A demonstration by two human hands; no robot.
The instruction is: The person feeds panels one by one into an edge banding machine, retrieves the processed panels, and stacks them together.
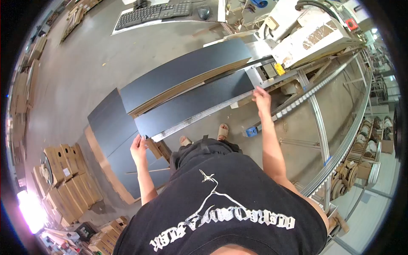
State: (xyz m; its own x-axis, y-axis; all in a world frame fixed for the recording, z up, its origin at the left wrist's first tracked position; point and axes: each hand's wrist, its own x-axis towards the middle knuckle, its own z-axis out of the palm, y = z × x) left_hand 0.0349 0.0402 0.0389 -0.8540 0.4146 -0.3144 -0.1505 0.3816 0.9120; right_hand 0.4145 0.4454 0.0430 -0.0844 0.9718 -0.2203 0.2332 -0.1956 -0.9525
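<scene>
Head view. Item one: long dark panel (193, 102), frame centre, lying on a narrow support with a metal edge (197, 116). Left hand (138, 148): bent fingertips at the panel's near left corner. Right hand (262, 100): fingers half curled by the near right corner, beside the machine (312, 38). Whether either grips or only rests cannot be told; the fisheye view is poor at the fingertips.

Hazards, by judgement: uneven pressure from the two hands could skew the panel; a knock against the stacked panels (185, 76) just beyond could chip an edge; fingers near the machine could be pinched if its parts move.

Containers: brown cartons (76, 195), lower left, contents hidden; open-topped carton none made out. Round reels (338, 189), right of frame, loose beside shelving.

Worktop (222, 12), top of frame: keyboard (154, 13), mouse (204, 12).
</scene>
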